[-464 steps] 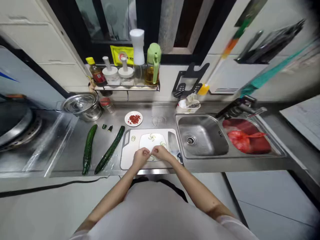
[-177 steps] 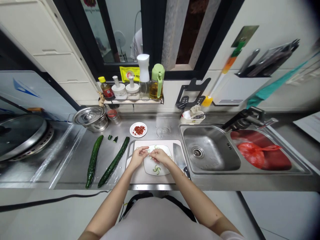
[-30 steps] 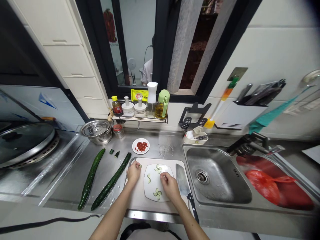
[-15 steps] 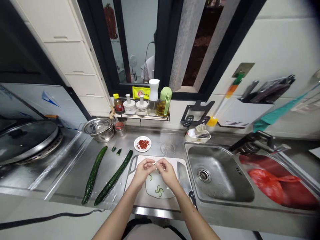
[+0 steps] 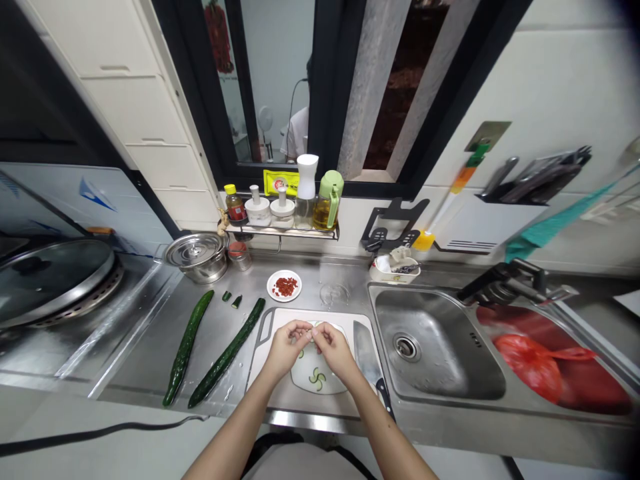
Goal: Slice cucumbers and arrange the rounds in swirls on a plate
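Note:
My left hand (image 5: pixel 289 345) and my right hand (image 5: pixel 334 343) meet above a white plate (image 5: pixel 304 383), thumbs and fingertips pinched together. Between them is a small cucumber slice, mostly covered by the fingers. On the plate, thin cucumber slices (image 5: pixel 317 379) form a pinwheel, and one more slice (image 5: pixel 301 355) lies partly under my left hand. The plate rests on a cutting board (image 5: pixel 265 363) with a grey handle at its left corner. A broad kitchen knife (image 5: pixel 367 352) lies along the board's right side, its black handle toward me.
Two whole cucumbers (image 5: pixel 227 355) and two cut ends (image 5: pixel 237 302) lie on the steel counter at left. Behind the board stands a small dish (image 5: pixel 284 285) of chopped red pepper. A sink (image 5: pixel 440 347) is at right; a seasoning rack (image 5: pixel 283 231) hangs under the window.
My fingertips have drawn slightly closer around the slice, which shows less now. Both hands stay above the plate. The whole view has shifted a little.

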A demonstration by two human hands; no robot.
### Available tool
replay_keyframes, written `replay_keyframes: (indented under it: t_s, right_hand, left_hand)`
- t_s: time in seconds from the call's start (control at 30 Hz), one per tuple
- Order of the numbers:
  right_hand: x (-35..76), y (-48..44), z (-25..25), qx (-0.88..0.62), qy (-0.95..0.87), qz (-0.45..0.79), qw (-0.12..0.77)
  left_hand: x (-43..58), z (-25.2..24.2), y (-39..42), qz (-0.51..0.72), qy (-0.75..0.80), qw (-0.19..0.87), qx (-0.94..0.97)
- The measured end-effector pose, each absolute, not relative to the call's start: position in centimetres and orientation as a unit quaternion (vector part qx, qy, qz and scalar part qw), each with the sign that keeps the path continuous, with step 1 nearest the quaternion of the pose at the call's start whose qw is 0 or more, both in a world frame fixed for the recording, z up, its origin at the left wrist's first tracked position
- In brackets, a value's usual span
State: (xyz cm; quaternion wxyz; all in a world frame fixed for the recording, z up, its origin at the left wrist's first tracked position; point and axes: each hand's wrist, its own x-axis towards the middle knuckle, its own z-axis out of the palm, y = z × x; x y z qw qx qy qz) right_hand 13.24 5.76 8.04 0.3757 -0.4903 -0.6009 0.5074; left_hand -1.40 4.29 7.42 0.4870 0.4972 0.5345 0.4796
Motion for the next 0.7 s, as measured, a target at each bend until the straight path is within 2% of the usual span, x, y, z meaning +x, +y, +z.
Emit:
replay_keyframes:
  t_s: [0.17, 0.3, 0.6, 0.7]
  right_hand:
    - [13.0, 5.6, 7.9, -0.507, -0.603, 0.474, 0.393]
    - [13.0, 5.5, 7.7, -0.522, -0.596, 0.475, 0.384]
    - [12.7, 5.8, 8.1, -0.512, -0.490, 0.612, 0.350]
    - [12.5, 6.2, 8.6, -0.516, -0.458, 0.626, 0.364]
  left_hand:
    - [-1.2, 7.1, 3.9, 0.475, 0.536, 0.495, 0.491]
    - [-1.3, 7.2, 3.7, 0.457, 0.557, 0.449, 0.528]
    - [-1.9, 8.9, 3.4, 0.399, 0.576, 0.307, 0.644]
    - [-1.9, 8.5, 3.4, 0.438, 0.612, 0.325, 0.573]
